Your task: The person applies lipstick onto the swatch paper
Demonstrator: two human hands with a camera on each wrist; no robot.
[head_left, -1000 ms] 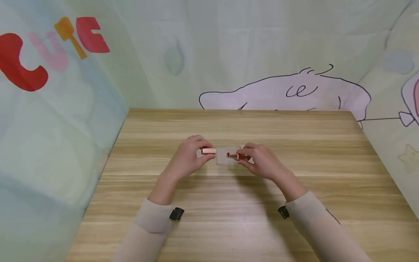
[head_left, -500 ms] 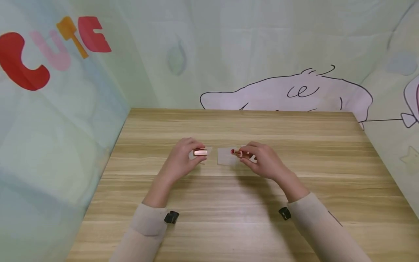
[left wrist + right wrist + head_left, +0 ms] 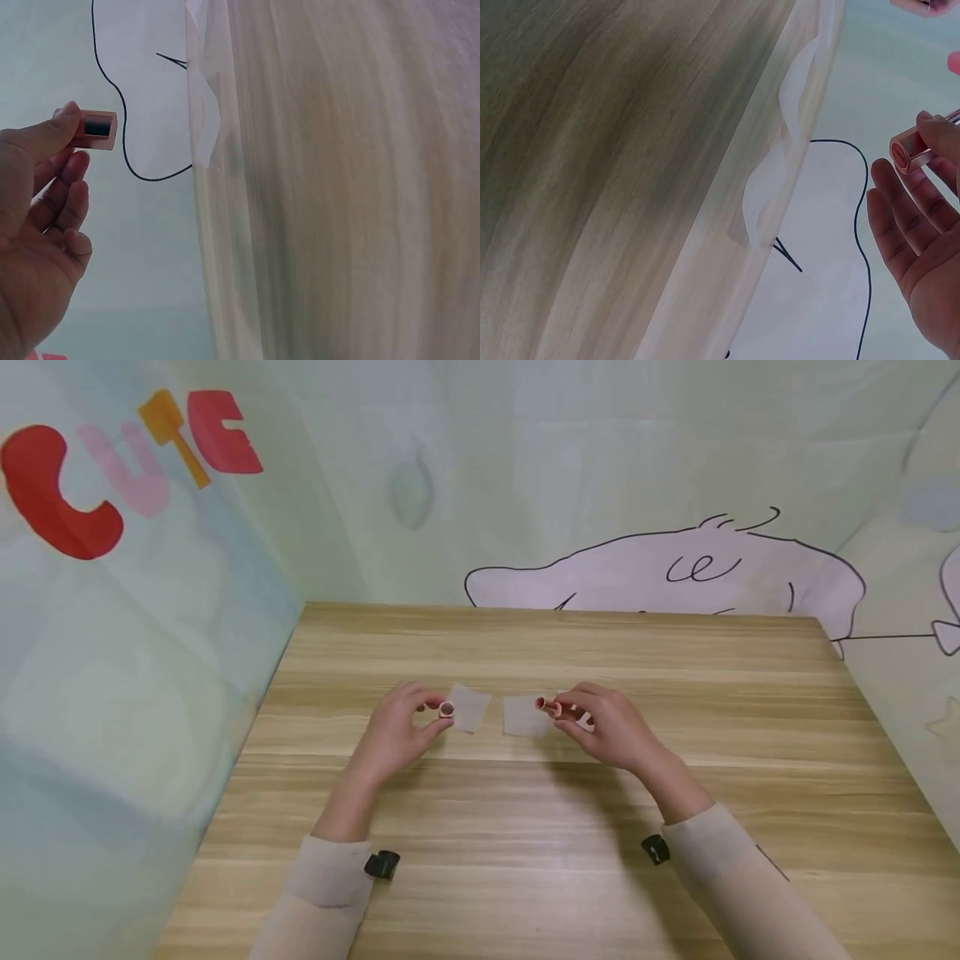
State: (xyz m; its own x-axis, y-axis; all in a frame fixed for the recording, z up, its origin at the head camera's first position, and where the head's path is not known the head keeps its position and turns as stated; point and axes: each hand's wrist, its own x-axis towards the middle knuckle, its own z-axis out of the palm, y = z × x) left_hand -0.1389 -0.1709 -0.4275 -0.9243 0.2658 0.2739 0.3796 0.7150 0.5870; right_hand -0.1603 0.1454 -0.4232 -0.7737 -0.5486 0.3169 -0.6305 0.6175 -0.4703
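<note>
My left hand [image 3: 401, 727] pinches a rose-gold lipstick cap [image 3: 447, 710] between thumb and fingers, its dark hollow end turned to the head camera. In the left wrist view that cap [image 3: 97, 129] shows a squarish opening. Opposite it, my right hand [image 3: 611, 727] grips an uncapped lipstick [image 3: 550, 707] by its base, the reddish tip pointing left and up. The right wrist view shows the bottom of the lipstick base [image 3: 911, 150], with the tip end cut off by the frame. Cap and lipstick are well apart, both held over the table.
Two thin white paper squares [image 3: 470, 708] lie between the hands on the wood-grain table [image 3: 480, 827]; the right one [image 3: 521, 717] sits just below the lipstick tip. In the right wrist view a curled paper edge [image 3: 763, 187] rises from the tabletop. A printed cloth [image 3: 337, 485] hangs behind.
My left hand has moved left with the cap and turned it so its opening faces the camera, uncovering the left paper square. The right hand has tilted the lipstick slightly upward.
</note>
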